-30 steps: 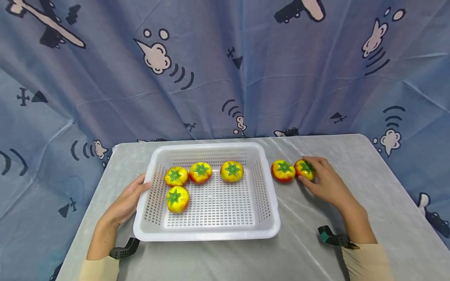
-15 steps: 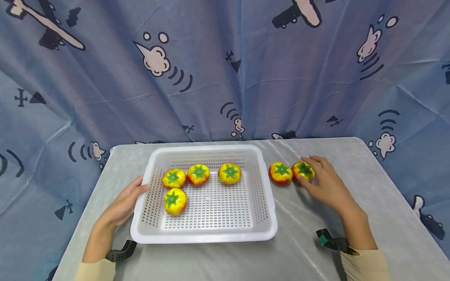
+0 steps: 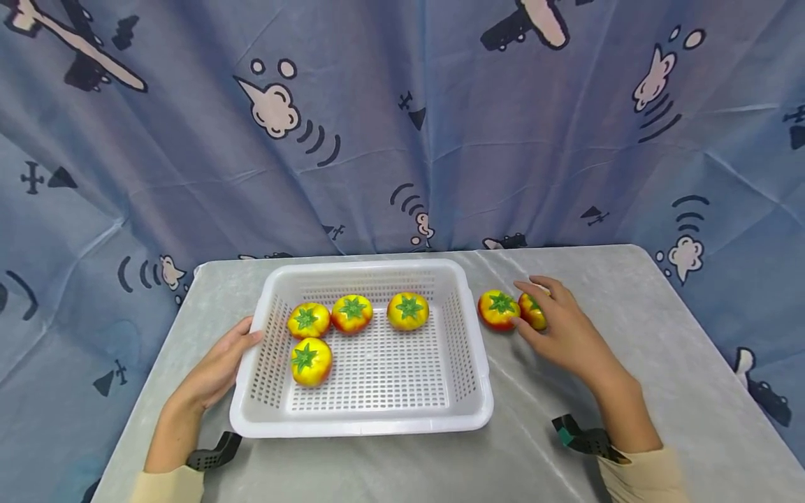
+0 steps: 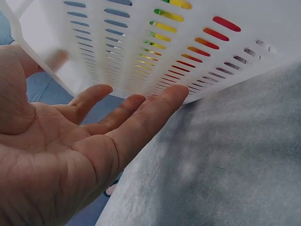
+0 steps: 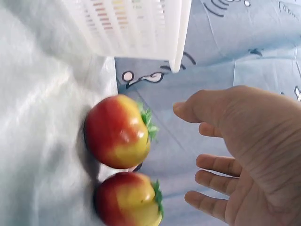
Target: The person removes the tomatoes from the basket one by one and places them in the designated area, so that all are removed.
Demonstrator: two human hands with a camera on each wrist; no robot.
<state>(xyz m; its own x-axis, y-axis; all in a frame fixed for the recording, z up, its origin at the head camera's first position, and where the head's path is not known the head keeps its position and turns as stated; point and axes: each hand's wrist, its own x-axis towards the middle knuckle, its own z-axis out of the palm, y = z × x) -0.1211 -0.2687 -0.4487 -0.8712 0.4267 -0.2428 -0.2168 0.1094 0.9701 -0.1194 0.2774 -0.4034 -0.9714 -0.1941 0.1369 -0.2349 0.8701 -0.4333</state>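
Observation:
My left hand (image 3: 216, 367) holds the left rim of a white perforated plastic basket (image 3: 361, 425). The thumb lies over the rim, and in the left wrist view the fingers (image 4: 146, 113) lie against the outer wall. Several red-and-yellow tomatoes with green star-shaped tops, such as this tomato (image 3: 311, 362), sit in the basket's left and back parts. To its right, one tomato (image 3: 499, 311) rests on the table beside a second tomato (image 3: 530, 311), partly hidden by my right hand (image 3: 562, 328). That hand hovers over the pair, thumb and fingers apart, holding nothing in the right wrist view.
A grey cloth covers the table (image 3: 679, 349) under the basket. Behind the table's back edge hangs a blue curtain (image 3: 377, 140) with printed airplanes and clouds. Each wrist wears a dark strap mount, such as the right mount (image 3: 588, 439).
My right hand has moved off the outer tomato and shifted left above both table tomatoes. The left hand keeps its hold on the basket. The head view has shifted slightly.

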